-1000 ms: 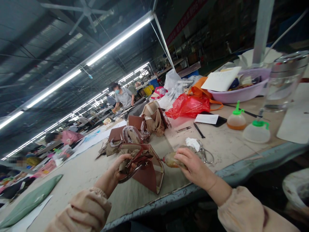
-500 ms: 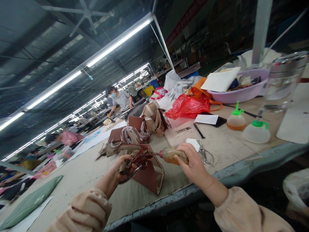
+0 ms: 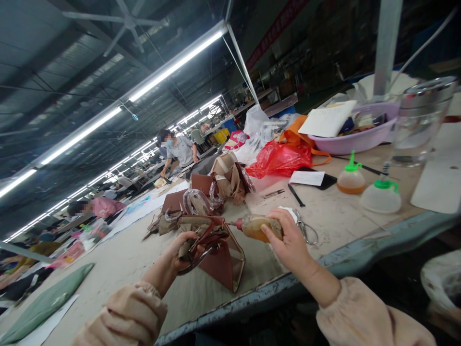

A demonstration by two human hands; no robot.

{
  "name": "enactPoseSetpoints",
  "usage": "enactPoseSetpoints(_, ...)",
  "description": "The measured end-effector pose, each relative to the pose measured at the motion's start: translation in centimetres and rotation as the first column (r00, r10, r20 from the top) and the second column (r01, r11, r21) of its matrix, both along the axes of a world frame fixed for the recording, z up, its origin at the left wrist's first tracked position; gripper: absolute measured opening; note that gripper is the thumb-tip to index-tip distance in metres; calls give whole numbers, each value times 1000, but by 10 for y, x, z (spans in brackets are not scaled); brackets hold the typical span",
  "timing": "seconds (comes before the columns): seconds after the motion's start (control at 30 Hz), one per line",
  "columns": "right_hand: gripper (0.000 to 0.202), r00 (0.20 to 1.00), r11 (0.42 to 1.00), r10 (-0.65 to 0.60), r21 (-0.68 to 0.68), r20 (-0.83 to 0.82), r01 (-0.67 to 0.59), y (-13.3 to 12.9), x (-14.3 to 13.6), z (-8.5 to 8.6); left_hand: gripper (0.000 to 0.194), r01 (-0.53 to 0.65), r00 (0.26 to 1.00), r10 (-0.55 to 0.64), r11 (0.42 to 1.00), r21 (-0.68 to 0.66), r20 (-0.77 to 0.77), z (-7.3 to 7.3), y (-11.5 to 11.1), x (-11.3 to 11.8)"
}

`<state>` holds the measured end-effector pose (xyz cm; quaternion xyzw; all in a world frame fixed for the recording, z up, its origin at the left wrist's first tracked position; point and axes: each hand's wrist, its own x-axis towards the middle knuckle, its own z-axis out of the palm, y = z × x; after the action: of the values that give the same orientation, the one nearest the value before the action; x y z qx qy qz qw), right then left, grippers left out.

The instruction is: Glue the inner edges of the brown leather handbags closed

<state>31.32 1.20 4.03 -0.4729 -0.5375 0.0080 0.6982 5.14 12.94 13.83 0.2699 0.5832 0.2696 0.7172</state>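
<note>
The tabletop (image 3: 334, 218) runs from the lower left of the frame to the right edge, with a worn blue-grey front rim. At centre frame a brown bag (image 3: 219, 257) stands on it, open side towards the lower right, with its straps gathered at the top left. Behind it, towards upper centre, lies a pile of further bag pieces (image 3: 212, 187), some wrapped in clear film. A red plastic bag (image 3: 283, 158) lies right of that pile, and a lilac basin (image 3: 355, 139) sits at upper right with a white paper sheet (image 3: 326, 121) resting across its rim. A clear jar with a metal lid (image 3: 419, 120) stands at the far right. Two squat squeeze bottles with green nozzles (image 3: 382, 197) stand close together at right of centre. The left hand (image 3: 182, 250) is closed around the bunched straps and upper edge of the brown bag; its grip is tight on that material. The right hand (image 3: 290, 242) is wrapped around an amber glue bottle (image 3: 257, 227), held nearly level just right of the bag, with its red nozzle pointing left and reaching the bag's top edge; whether the tip touches cannot be told. A pair of scissors (image 3: 306, 230) lies on the tabletop just right of the right hand. Other people work at tabletops in the left background.
</note>
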Motion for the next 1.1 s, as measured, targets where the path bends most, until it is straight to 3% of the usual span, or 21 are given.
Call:
enactPoseSetpoints(0.2, 16, 980, 994, 112, -16, 164, -111, -5, 3, -5, 21, -2, 999, 2, 1000, -9, -41, 0, 1, -2)
enactPoseSetpoints(0.4, 20, 988, 998, 50, 28, 147, -55, -3, -5, -7, 20, -2, 999, 1, 1000, -13, -41, 4, -5, 4)
enactPoseSetpoints(0.8, 12, 992, 999, -21, -46, -122, 15, -2, -13, 2, 18, -45, 996, 44, 999, -11, -81, 3, -7, 9)
enactPoseSetpoints(1.03, 14, 972, 984, 32, -164, -233, -72, -7, -2, 3, 18, -37, 995, 39, 999, 25, -86, 4, -9, 10)
enactPoseSetpoints(1.1, 18, 930, 971, 65, -192, -361, -142, -7, 2, 3, 18, -19, 997, 20, 1000, 13, -76, 3, -9, 8)
